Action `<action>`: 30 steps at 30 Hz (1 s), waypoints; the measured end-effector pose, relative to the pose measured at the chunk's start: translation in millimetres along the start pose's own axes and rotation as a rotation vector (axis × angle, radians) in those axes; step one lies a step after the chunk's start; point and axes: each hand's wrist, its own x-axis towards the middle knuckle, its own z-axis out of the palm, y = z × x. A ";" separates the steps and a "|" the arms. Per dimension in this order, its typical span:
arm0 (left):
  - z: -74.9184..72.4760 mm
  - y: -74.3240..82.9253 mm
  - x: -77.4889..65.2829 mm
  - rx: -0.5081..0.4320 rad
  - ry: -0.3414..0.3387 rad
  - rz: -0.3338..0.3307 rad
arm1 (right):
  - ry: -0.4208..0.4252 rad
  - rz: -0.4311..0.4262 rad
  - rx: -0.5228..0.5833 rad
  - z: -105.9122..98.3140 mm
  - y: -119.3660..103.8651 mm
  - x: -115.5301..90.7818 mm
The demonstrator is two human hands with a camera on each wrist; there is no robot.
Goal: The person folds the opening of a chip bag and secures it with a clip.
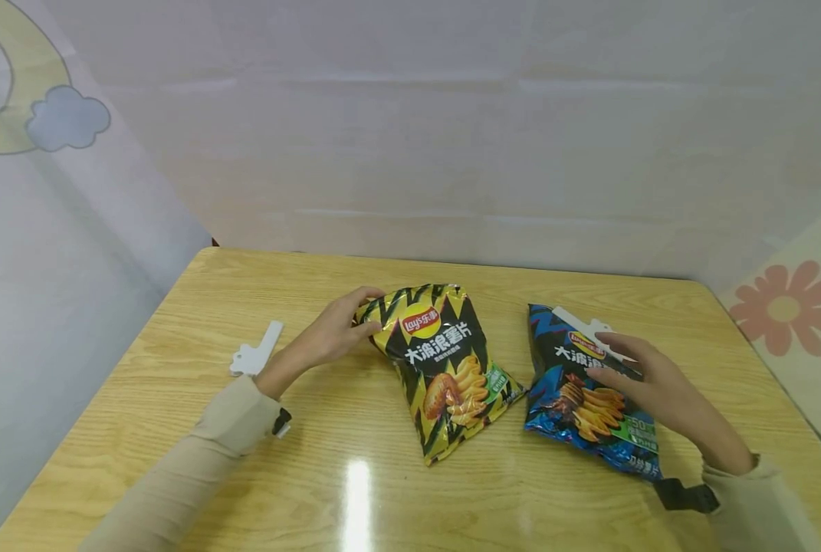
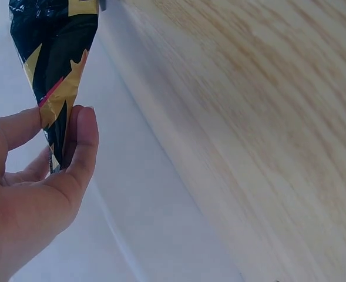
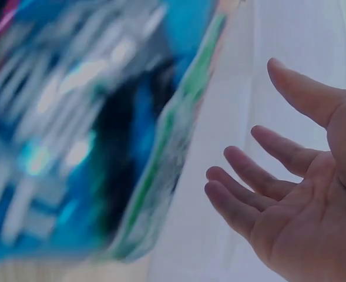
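My left hand point(image 1: 341, 326) pinches the upper left corner of a yellow-and-black bag of potato chips point(image 1: 444, 368). In the left wrist view the thumb and fingers point(image 2: 86, 132) squeeze the narrow foil end from both sides. Over the right part of a blue bag of potato chips point(image 1: 582, 399) hovers my right hand point(image 1: 658, 383), fingers spread. The right wrist view has that hand point(image 3: 296, 182) beside the blurred blue bag point(image 3: 90, 117), with a gap between them. A white clip point(image 1: 576, 322) lies across the blue bag's top, partly hidden by the right hand.
Another white clip point(image 1: 257, 349) lies on the wooden table point(image 1: 300, 475), left of the yellow bag and by the left wrist. A pale cloth backdrop point(image 1: 410, 153) rises behind the table's far edge. The two bags lie close together, the yellow one's lower right corner nearest the blue one.
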 end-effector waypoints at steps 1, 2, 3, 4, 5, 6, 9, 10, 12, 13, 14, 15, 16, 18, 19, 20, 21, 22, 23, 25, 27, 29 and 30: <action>-0.2 0.0 -0.1 0.000 0.000 0.001 | 0.004 -0.010 -0.003 0.8 -4.1 0.4; -0.3 0.0 -0.2 0.000 0.001 0.004 | 0.008 -0.016 -0.006 1.8 -7.9 0.5; -0.2 0.6 0.0 0.001 0.001 0.004 | 0.010 -0.019 -0.006 2.1 -10.9 0.6; -0.1 1.4 0.1 0.003 0.001 0.004 | 0.012 -0.021 -0.005 2.4 -13.6 0.8; 0.0 2.0 0.3 0.004 0.001 0.003 | 0.015 -0.027 -0.006 3.0 -16.2 1.0; 0.0 2.6 0.3 0.005 0.001 0.004 | 0.016 -0.036 -0.002 3.4 -17.8 1.4; -0.3 4.1 0.2 0.010 -0.001 0.014 | 0.027 -0.054 0.002 5.1 -21.6 2.4; -0.4 4.6 0.1 0.010 -0.002 0.016 | 0.032 -0.062 0.002 5.6 -22.6 2.9; -0.8 5.6 -0.3 0.010 -0.003 0.024 | 0.035 -0.070 0.007 6.3 -24.0 3.7; -0.9 6.1 -0.3 0.010 -0.004 0.025 | 0.039 -0.068 0.008 6.7 -25.4 3.8; -1.2 6.7 -0.4 0.009 -0.003 0.025 | 0.040 -0.069 0.011 7.0 -26.6 3.8; -1.5 7.2 -0.5 0.010 -0.003 0.024 | 0.039 -0.075 0.021 7.1 -28.1 3.8; -1.8 8.0 -0.4 0.010 -0.003 0.023 | 0.037 -0.079 0.030 7.4 -29.2 4.1; -2.6 9.5 -0.4 0.008 -0.002 0.022 | 0.032 -0.092 0.042 8.1 -31.8 4.8; -2.8 10.1 -0.2 0.007 -0.001 0.023 | 0.032 -0.102 0.043 8.6 -33.4 5.3; -3.1 10.8 -0.1 0.006 -0.001 0.027 | 0.029 -0.114 0.046 9.1 -34.5 6.2; -3.3 11.3 0.0 0.004 -0.002 0.031 | 0.025 -0.122 0.049 9.6 -35.8 6.9; -3.5 11.4 0.1 0.002 -0.003 0.034 | 0.022 -0.129 0.047 10.5 -37.0 7.7; -3.7 11.5 0.2 -0.001 -0.004 0.037 | 0.021 -0.135 0.046 11.2 -38.3 8.3; -3.9 11.6 0.4 -0.004 -0.007 0.043 | 0.016 -0.139 0.048 12.2 -40.5 9.2; -4.1 11.7 0.7 -0.009 -0.011 0.046 | 0.006 -0.135 0.060 12.5 -42.6 9.5; -4.5 11.7 0.8 -0.009 -0.014 0.046 | 0.000 -0.132 0.067 12.4 -44.2 9.7; -4.7 11.6 0.9 -0.008 -0.016 0.046 | -0.003 -0.131 0.067 12.4 -44.8 10.0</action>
